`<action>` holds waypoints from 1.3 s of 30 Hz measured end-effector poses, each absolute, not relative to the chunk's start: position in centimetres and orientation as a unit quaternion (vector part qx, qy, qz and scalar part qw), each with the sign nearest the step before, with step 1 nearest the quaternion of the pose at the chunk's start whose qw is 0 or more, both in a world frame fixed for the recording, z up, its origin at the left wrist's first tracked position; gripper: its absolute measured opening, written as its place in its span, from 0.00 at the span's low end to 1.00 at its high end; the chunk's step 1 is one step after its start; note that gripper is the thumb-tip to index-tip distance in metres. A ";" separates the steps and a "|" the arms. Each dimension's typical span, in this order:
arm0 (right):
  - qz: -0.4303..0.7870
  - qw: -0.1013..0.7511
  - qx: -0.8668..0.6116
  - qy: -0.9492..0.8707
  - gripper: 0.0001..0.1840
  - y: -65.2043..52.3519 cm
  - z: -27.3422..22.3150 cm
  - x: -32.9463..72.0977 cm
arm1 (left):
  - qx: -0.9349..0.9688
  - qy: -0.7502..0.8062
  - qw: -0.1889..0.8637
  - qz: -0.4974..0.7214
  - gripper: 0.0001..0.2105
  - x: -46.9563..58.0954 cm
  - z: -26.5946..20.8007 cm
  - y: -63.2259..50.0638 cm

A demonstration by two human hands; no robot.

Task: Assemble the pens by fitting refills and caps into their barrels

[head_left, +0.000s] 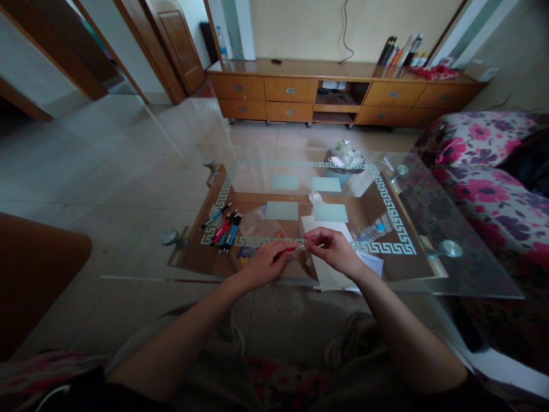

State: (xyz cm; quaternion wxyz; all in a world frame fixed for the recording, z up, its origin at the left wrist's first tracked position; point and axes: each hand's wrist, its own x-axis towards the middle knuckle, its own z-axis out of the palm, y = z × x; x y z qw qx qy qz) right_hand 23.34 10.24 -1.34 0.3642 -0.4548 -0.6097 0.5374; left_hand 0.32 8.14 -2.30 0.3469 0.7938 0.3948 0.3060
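Above the near part of the glass surface, a red pen spans the gap between the two hands. The left hand has its fingers closed around the red barrel; the right hand pinches the slim, pale end with its fingers. Left of the left fingers lies a cluster of red and blue pens. Beneath the right fingers shows a white sheet; right of them, a blue-capped bottle lies on its side. Well beyond the fingers stands a filled basket.
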 end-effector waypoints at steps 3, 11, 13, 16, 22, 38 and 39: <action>0.535 0.359 -0.454 -0.615 0.14 10.1 -1.2 23.3 | 0.794 0.394 0.350 0.304 0.15 0.3 -2.2 8.1; 0.409 0.310 -0.521 -0.682 0.24 10.7 -0.8 25.2 | 0.786 0.410 0.344 0.309 0.15 0.2 -2.3 8.1; 0.299 0.278 -0.576 -0.708 0.20 11.1 -1.0 26.3 | 0.782 0.422 0.340 0.309 0.16 0.2 -2.3 8.1; 0.203 0.225 -0.602 -0.739 0.18 11.4 -1.6 27.4 | 0.774 0.440 0.337 0.306 0.16 0.1 -2.4 8.2; 0.193 0.161 -0.587 -0.770 0.19 11.1 -2.7 26.7 | 0.763 0.454 0.338 0.313 0.15 0.2 -2.2 8.3; 0.169 0.135 -0.605 -0.766 0.19 11.5 -3.5 26.2 | 0.762 0.447 0.342 0.321 0.15 0.1 -2.0 8.3; 0.175 0.143 -0.610 -0.760 0.19 11.5 -3.4 26.3 | 0.761 0.447 0.344 0.321 0.15 0.0 -2.0 8.3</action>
